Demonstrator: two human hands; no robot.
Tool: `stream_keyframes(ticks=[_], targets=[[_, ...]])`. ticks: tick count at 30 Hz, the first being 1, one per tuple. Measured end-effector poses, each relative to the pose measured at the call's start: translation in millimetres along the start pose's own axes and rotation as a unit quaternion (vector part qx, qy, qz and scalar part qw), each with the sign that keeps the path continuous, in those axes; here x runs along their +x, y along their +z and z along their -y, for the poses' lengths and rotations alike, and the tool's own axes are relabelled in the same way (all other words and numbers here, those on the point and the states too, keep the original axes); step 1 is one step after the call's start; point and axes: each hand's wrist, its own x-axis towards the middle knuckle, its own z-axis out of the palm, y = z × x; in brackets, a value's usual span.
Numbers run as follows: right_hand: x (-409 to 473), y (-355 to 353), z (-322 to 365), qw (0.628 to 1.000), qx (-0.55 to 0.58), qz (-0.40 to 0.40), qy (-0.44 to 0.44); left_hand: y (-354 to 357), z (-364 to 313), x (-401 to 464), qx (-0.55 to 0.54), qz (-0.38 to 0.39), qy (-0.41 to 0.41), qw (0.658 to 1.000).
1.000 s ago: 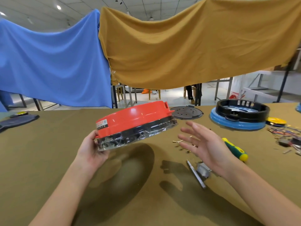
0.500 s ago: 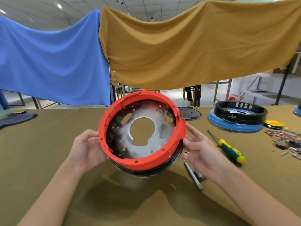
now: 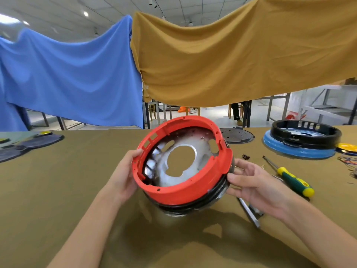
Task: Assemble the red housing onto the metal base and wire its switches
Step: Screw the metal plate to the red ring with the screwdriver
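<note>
Olive-brown table [image 3: 58,190] fills the lower frame. Blue cloth [image 3: 67,78] hangs at 10 o'clock, mustard cloth [image 3: 241,60] at 1 o'clock, edges meeting above centre.

Red housing [image 3: 185,190] at centre, held off the table, tilted so its open side faces the camera. Metal base [image 3: 173,171] sits inside it, silver plate with a big round hole in the middle; a black ring shows under the red rim at 5 o'clock.

Left hand [image 3: 125,176] at 9 o'clock of the housing, fingers curled round the rim, thumb on the red edge. Right hand [image 3: 257,182] at 3 o'clock, fingers curled against the side wall, thumb on the black ring, gripping too.

Blue-and-black round unit [image 3: 301,144] on the table at 2 o'clock, well apart. Dark round disc [image 3: 236,135] just behind the housing at 1 o'clock. Dark flat mat [image 3: 29,146] at 9 o'clock, far edge. Green-yellow screwdriver [image 3: 293,181] at 3 o'clock, near the right hand. Metal tool [image 3: 249,213] lying below the right wrist. Loose wires [image 3: 347,161] at the right border, too small to detail.
</note>
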Motion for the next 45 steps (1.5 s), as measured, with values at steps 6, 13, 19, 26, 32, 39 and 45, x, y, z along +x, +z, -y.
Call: stream_keyframes(ticks=[6, 13, 19, 26, 32, 39, 45], targets=[[1.1, 2.7, 9.6, 0.999, 0.004, -0.042, -0.009, 2.3, -1.3, -1.9, 0.061, -0.013, -0.07, 0.996], [4.2, 2.3, -2.2, 0.978, -0.105, -0.178, -0.035, -11.2, -12.4, -7.9, 0.272, -0.009, -0.149, 0.951], [6.4, 2.9, -5.2, 0.956, -0.253, -0.151, -0.018, -15.0, -21.4, -16.2, 0.423, -0.011, -0.215, 0.88], [7.5, -4.7, 6.5, 0.93, -0.338, -0.146, 0.024, -12.7, -25.7, -19.7, 0.484, -0.091, -0.171, 0.853], [6.2, -27.4, 30.7, 0.887, -0.322, -0.317, -0.092, 14.3, -11.1, -14.0, 0.414, -0.054, -0.058, 0.907], [4.7, -64.9, 35.5, 0.819, -0.382, -0.421, -0.079, 9.8, -19.9, -17.0, 0.431, -0.094, -0.051, 0.896], [4.3, -68.0, 30.6, 0.766, -0.575, -0.287, 0.02, 5.1, -29.2, -27.9, 0.464, -0.003, -0.135, 0.876]])
